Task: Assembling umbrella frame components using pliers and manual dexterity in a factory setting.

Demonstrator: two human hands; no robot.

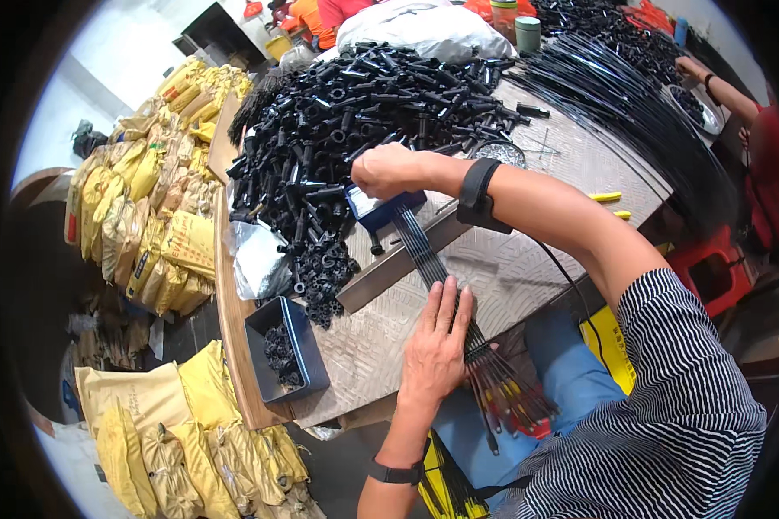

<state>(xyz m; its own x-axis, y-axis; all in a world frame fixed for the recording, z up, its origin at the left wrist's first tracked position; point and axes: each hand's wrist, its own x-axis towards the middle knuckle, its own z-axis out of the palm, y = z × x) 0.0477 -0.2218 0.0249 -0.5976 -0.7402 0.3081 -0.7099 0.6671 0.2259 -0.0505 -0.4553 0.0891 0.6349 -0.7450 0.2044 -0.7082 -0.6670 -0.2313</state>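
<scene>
My left hand (440,342) lies with fingers stretched flat on a row of thin black cables (420,246), pressing them near the table's front edge. Their far ends meet a small blue box (370,214), and their near ends fan out over my lap. Above that box, my right hand (388,170) is closed; whatever its fingers hold is hidden from this view. The cables cross a raised metal bar (381,279) on the table. Just beyond my right hand spreads a large heap of black tubular plastic parts (355,104).
A blue-grey bin (312,350) with small black parts stands at the table's left edge. Long black cables (614,108) lie at the right, near a co-worker's arm (731,97). Yellow sacks (160,208) are stacked left of the table. A red stool (710,268) stands at right.
</scene>
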